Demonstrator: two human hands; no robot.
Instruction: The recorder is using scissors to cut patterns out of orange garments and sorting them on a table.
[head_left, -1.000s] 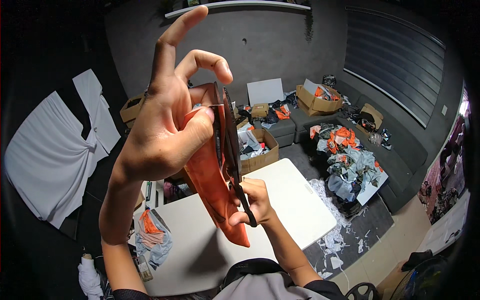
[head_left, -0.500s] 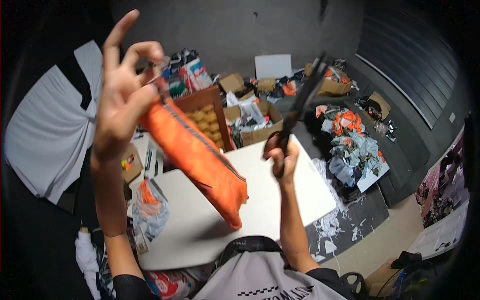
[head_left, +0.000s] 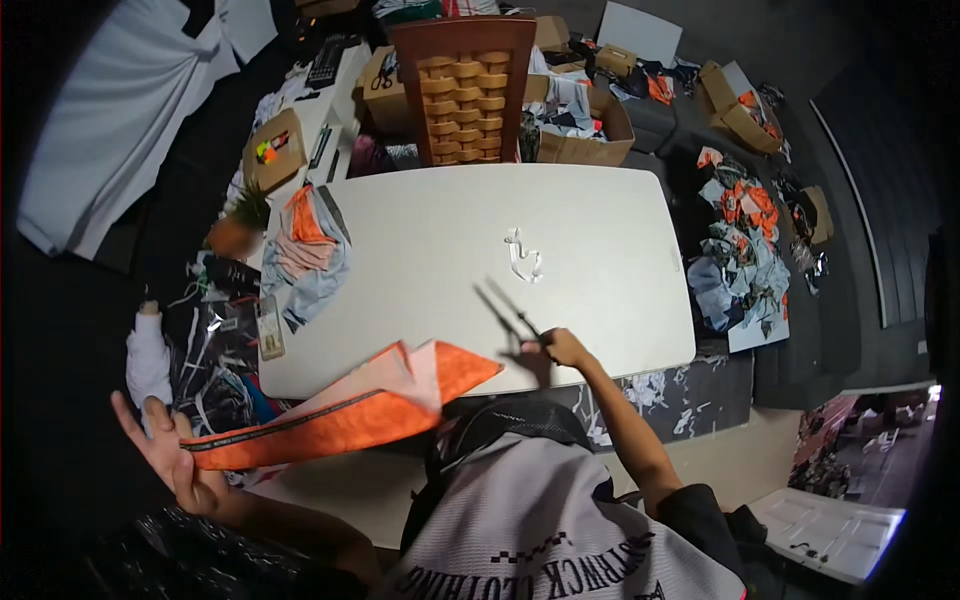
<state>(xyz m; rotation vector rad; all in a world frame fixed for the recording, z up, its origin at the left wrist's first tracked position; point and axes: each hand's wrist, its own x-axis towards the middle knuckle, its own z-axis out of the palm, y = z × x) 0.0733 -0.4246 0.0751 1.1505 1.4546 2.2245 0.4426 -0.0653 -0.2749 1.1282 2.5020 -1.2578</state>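
My left hand point(head_left: 180, 465), at the lower left, pinches one end of an orange fabric piece point(head_left: 340, 425) between thumb and finger, the other fingers spread. A dark printed band runs along the fabric's edge, and a paler pink side shows where it folds. Its far end reaches over the near edge of the white table point(head_left: 420, 230). In my right hand point(head_left: 566, 347) is a pair of dark scissors point(head_left: 521, 318), blades parted and pointing away to the left above the table. A thin white scrap point(head_left: 522, 258) lies on the tabletop beyond them.
Grey and orange cloth point(head_left: 312, 245) lies heaped at the table's left side. A woven-back chair point(head_left: 465, 95) stands at the far edge. Beyond are a cardboard box point(head_left: 590, 145) full of fabric and a large scrap pile point(head_left: 745, 240) at right. White shreds point(head_left: 650, 390) litter the floor.
My left hand has swung down and left from its raised position, bringing the orange fabric lower. My right hand has lowered the scissors toward the table, and the view has shifted.
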